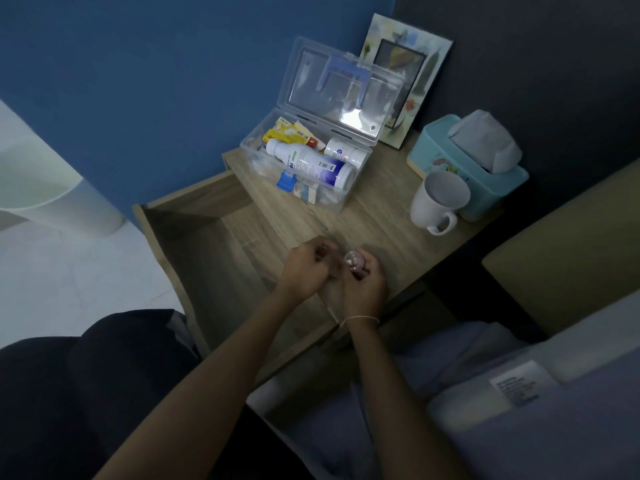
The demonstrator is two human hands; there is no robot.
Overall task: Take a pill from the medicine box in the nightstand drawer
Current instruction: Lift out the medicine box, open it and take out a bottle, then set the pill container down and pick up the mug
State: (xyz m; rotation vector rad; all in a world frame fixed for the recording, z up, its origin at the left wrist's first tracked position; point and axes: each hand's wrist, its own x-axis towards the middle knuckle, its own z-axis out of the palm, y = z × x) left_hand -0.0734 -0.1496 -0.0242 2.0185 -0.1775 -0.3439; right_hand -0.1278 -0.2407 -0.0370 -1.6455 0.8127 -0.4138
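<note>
A clear plastic medicine box (258, 133) stands on the nightstand top with its lid (346, 88) raised. Inside lie a white bottle (311, 164), a smaller white bottle (346, 152) and small packets. The wooden drawer (194, 237) below is pulled out. In front of the box, my right hand (363, 285) grips a small clear pill container (353, 260) with pale pills showing in its mouth. My left hand (304, 268) pinches something small and clear right beside the container; what it is I cannot tell.
A white mug (438, 202) stands at the right of the nightstand (381, 216), with a teal tissue box (467, 161) behind it. A picture frame (408, 81) leans on the wall behind the box. A bed with a pillow (536, 410) lies at lower right.
</note>
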